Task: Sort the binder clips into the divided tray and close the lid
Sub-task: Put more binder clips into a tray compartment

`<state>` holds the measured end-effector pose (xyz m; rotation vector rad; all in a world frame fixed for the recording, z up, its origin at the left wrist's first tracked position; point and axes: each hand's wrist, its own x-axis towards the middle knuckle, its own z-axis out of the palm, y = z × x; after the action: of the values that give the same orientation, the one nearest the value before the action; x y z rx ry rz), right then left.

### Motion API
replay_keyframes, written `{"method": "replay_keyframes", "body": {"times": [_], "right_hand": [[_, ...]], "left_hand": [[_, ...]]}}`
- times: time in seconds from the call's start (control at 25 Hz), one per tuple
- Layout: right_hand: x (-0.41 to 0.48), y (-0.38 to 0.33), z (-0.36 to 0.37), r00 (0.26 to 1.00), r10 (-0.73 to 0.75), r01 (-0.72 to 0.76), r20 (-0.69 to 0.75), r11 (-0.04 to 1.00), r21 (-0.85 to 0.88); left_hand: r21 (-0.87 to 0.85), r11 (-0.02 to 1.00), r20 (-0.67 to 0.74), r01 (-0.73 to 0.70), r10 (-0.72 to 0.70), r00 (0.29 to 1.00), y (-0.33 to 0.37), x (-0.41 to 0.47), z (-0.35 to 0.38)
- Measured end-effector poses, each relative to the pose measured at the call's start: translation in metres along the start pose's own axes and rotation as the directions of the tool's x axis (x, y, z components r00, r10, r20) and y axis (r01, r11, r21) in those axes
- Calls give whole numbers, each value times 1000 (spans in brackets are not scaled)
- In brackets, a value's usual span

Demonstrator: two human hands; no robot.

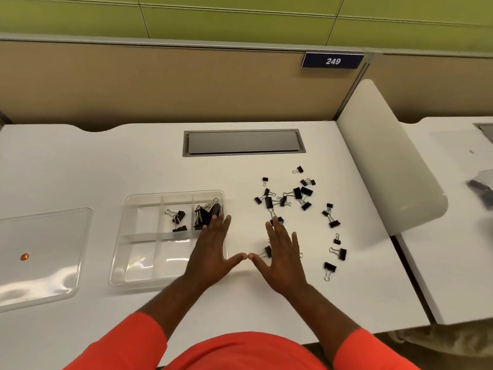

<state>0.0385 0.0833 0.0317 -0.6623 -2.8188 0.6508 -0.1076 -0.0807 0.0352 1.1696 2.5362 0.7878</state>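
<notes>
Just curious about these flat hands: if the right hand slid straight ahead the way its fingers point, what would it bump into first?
Probably the binder clip right at the right hand's fingertips, which seem to touch or overlap it already. Beyond that lies the scattered cluster of clips.

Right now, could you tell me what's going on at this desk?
A person in orange sleeves is partway through sorting black binder clips into a clear divided tray. Two back compartments already hold clips: a few in the middle one and a bigger bunch in the right one. Most of the loose clips lie scattered on the white desk to the tray's right. Both hands are flat and open, thumbs nearly touching: the left hand over the tray's right edge, the right hand on the desk. The clear lid lies left of the tray.
</notes>
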Motion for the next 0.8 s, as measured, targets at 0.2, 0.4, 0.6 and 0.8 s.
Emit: {"method": "replay_keyframes", "body": {"times": [0.2, 0.4, 0.6, 0.8], "right_hand": [[-12, 47, -8, 998, 56, -56, 29, 998, 2], [-8, 93, -14, 993, 98, -95, 73, 995, -39], [5, 128, -12, 989, 105, -100, 104, 994, -52], [24, 147, -10, 990, 103, -101, 91, 994, -34]], "left_hand": [[9, 1000, 52, -11, 10, 999, 31, 10, 28], [15, 999, 103, 33, -35, 994, 52, 31, 57], [22, 996, 140, 88, -91, 986, 55, 55, 82], [115, 989, 26, 97, -100, 995, 61, 78, 99]]}}
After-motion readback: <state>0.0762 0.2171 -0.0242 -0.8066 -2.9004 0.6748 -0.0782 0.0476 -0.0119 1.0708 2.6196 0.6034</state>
